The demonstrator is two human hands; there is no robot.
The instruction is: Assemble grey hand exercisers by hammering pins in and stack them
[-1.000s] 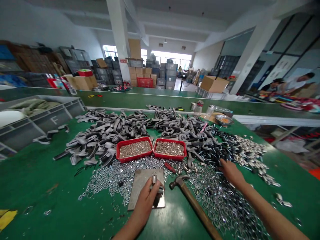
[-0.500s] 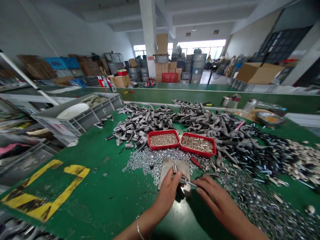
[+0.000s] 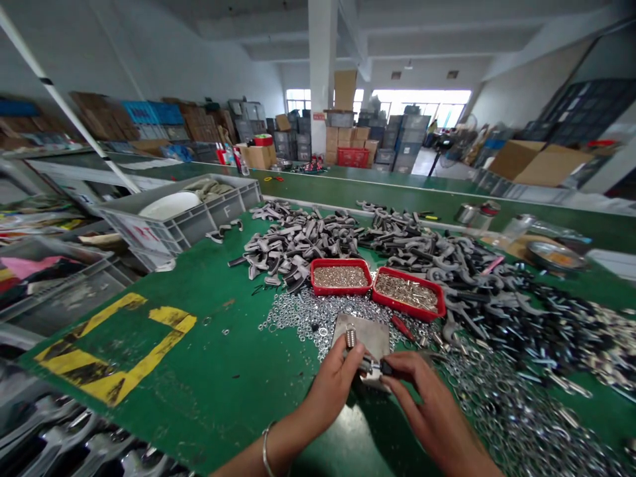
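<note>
While the left hand point(image 3: 334, 376) pinches a coil-spring fitting point(image 3: 350, 338) over the metal plate point(image 3: 376, 332), the right hand point(image 3: 424, 394) pinches a black knob point(image 3: 385, 367) beside it — fitting probably rigid, slick, best held mid-body.

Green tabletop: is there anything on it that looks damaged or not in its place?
Yes: the yellow tape at left looks worn, its outline broken on the far side. Metal rings lie loose near the red trays, perhaps deliberately.
</note>
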